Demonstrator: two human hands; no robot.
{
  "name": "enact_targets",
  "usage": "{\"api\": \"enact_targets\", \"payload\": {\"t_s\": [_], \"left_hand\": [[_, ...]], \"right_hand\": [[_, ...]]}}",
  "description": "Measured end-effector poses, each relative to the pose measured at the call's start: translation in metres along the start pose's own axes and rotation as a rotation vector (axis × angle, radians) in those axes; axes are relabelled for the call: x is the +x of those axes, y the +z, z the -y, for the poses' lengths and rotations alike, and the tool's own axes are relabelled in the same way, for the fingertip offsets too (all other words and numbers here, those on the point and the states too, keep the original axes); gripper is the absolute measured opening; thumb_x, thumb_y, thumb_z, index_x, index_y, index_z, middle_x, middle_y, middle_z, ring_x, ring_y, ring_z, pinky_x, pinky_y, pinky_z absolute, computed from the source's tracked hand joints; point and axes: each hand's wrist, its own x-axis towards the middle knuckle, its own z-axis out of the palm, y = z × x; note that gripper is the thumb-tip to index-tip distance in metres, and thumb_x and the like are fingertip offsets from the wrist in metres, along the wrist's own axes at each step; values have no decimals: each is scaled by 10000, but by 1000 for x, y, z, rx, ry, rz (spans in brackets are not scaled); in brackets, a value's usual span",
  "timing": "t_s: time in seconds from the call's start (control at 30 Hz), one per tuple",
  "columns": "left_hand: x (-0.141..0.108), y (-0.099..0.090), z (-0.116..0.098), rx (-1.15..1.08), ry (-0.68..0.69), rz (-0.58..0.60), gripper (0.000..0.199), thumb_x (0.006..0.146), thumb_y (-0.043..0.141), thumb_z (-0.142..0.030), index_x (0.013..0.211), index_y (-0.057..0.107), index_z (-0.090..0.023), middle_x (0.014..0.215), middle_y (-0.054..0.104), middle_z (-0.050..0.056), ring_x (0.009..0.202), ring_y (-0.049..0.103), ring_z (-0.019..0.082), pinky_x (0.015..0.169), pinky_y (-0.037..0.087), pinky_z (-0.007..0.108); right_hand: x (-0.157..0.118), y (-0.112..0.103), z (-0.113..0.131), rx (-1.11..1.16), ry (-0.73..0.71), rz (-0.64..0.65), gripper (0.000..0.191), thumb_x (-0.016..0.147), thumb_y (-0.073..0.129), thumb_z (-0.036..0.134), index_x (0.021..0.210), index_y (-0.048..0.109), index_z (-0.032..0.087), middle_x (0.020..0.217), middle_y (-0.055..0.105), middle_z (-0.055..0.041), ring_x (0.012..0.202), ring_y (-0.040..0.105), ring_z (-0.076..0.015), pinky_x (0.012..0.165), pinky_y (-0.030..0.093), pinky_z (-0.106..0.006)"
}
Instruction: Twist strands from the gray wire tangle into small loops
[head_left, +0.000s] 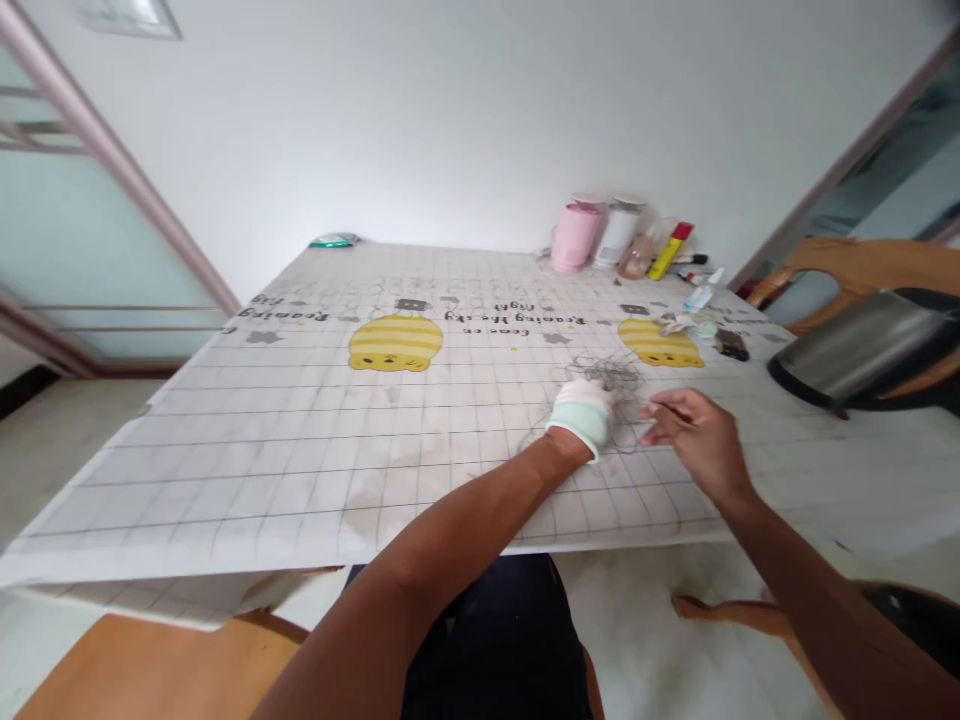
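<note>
My left hand (583, 408) wears a white glove with a mint-green cuff. It rests on a loose tangle of thin dark strands (611, 372) on the tablecloth, fingers curled into it and partly hidden. Strands spread out around the glove on both sides. Just to the right, my bare right hand (694, 430) is raised slightly over the cloth, thumb and forefinger drawn together. Whatever lies between those fingertips is too fine to make out.
A checked tablecloth (285, 440) with yellow bear prints covers the table. Pink (576, 235) and white (619, 232) containers, a yellow-red box (670, 250) and a small bottle (705, 290) stand at the back right. A metal kettle (862, 345) is at the right, near a wooden chair (885, 260).
</note>
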Motion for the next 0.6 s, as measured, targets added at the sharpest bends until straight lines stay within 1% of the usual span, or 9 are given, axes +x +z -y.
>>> {"api": "enact_targets", "payload": {"t_s": [0.03,0.1,0.2,0.27,0.37,0.43,0.47,0.57,0.6], "left_hand": [[0,0,-1,12,30,3,348,1026,514,-234,1142,831,-150,1124,748,177,1030,710,308,822,534,390],[1,1,-2,60,50,55,318,996,537,-180,1091,835,-125,1097,750,198,1044,716,315,828,536,388],[0,-1,-5,96,72,116,281,958,561,-117,1033,831,-105,1051,758,207,1044,726,317,841,536,388],[-2,-3,-7,72,84,123,251,953,589,-135,1030,827,-106,1045,764,206,1027,730,315,850,535,389],[-6,-7,-9,9,84,78,254,978,604,-223,1064,822,-124,1064,769,195,1011,729,299,874,540,387],[-6,-9,-9,-31,72,31,299,1011,558,-270,1080,817,-137,1095,768,179,1016,727,289,886,547,388],[-5,-12,-8,-53,70,11,324,1027,529,-286,1078,815,-142,1111,768,172,1027,724,286,894,548,388],[-1,-27,-4,-161,20,-18,355,1046,484,-306,1045,810,-166,1123,774,137,1071,711,272,922,543,359],[0,-35,-2,-231,-39,-14,350,1046,485,-311,1032,807,-176,1102,778,122,1073,710,264,922,540,342]], "right_hand": [[1,-6,2,-37,14,-3,338,786,853,452,979,680,235,910,778,-76,532,698,-201,540,629,-365],[4,-20,7,-69,58,25,333,756,863,440,953,695,230,910,783,-81,540,702,-205,551,637,-375],[10,-44,14,-64,57,-7,315,717,876,434,910,724,237,898,784,-88,542,694,-215,555,638,-399],[15,-59,17,-49,47,-51,272,725,881,425,894,748,259,922,788,-108,562,696,-231,560,631,-421],[25,-73,20,22,25,-115,167,760,871,381,855,767,291,934,774,-139,591,690,-256,570,607,-453],[31,-72,25,91,-23,-124,121,789,851,358,855,767,300,915,753,-137,637,694,-272,599,602,-468],[32,-69,28,120,-55,-126,115,801,844,352,864,764,299,907,744,-133,669,698,-281,620,605,-473],[34,-46,43,166,-169,-159,147,821,841,340,902,735,276,902,731,-116,729,707,-287,667,612,-473],[34,-35,49,158,-221,-185,161,829,836,335,922,724,267,908,734,-110,728,706,-279,669,611,-464]]}}
